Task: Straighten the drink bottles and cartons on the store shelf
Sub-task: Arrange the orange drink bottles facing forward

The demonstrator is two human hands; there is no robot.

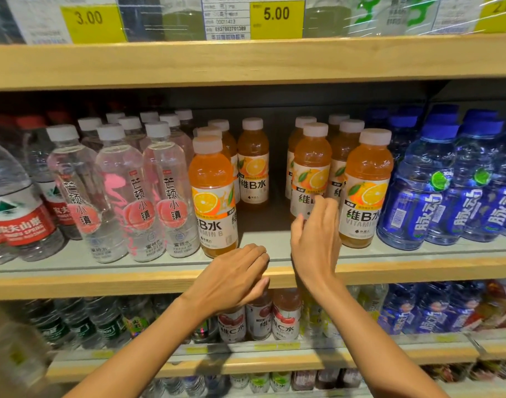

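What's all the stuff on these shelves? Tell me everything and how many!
Orange drink bottles: nine caps show, orange with pale caps, middle shelf centre, a gap among them.
Peach-label bottles: three in front, more behind, clear with white caps, left of the orange ones.
Red-label water bottles: several, clear, far left.
Blue bottles: several, blue, far right.
Cherry-label bottles: three, reddish, shelf below.
Price tags: three, yellow, top shelf.
Shelf boards: three, light wood fronts, one above another.
Left hand: one, at the middle shelf's front edge, holding nothing.
Right hand: one, fingers touching an orange bottle's label.
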